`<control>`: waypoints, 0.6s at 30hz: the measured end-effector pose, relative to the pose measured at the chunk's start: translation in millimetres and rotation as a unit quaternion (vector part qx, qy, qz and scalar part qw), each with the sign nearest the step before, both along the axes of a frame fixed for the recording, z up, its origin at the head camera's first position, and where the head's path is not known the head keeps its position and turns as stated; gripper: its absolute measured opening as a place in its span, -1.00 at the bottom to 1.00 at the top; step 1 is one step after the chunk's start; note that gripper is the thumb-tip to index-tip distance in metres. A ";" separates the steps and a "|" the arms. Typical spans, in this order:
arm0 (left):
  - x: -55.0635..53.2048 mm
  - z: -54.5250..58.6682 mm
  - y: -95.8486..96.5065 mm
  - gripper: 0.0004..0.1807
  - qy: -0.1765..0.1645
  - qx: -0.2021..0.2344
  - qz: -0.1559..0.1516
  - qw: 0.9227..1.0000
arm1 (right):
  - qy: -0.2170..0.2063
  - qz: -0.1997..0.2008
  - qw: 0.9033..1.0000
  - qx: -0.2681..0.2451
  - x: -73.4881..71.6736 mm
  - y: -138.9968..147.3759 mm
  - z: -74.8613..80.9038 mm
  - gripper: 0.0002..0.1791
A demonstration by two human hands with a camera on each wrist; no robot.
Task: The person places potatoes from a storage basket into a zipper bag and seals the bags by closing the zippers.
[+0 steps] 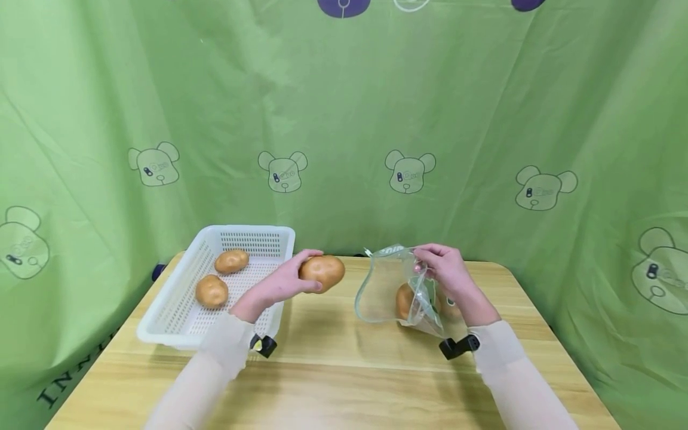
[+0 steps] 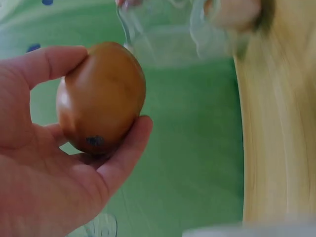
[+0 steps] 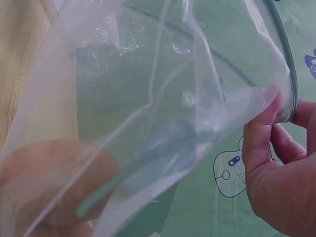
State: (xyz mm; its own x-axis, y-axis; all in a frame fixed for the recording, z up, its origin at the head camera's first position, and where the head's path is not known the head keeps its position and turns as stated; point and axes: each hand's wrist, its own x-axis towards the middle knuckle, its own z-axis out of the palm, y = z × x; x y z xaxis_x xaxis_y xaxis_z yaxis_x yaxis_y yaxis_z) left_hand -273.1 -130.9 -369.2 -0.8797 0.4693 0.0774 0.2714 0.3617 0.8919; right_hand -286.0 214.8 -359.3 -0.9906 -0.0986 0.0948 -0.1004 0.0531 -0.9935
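Observation:
A brown potato [image 1: 328, 272] is gripped in my left hand [image 1: 285, 280], held above the table between the basket and the bag. In the left wrist view, thumb and fingers curl round this potato [image 2: 106, 96], which has a dark mark near one end. My right hand [image 1: 443, 266] pinches the upper edge of a clear plastic bag [image 1: 378, 292], whose mouth gapes toward the left. Inside the bag sits another potato [image 1: 404, 300], seen through the film. The right wrist view has the bag's green-edged rim by the fingers [image 3: 264, 133] and a potato [image 3: 59, 177] low in it.
A white perforated basket [image 1: 161, 325] stands on the left of the wooden table [image 1: 322, 382], with two potatoes [image 1: 212, 291] lying in it. Behind the table hangs a green curtain [image 1: 344, 203] printed with bear heads. Each wrist carries a black camera mount [image 1: 459, 346].

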 end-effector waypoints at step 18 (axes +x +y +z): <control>30.0 -5.2 86.1 -0.25 0.040 -0.015 -0.109 0.993 | 0.010 -0.008 1.000 -0.023 1.5 -1.3 2.6 -0.91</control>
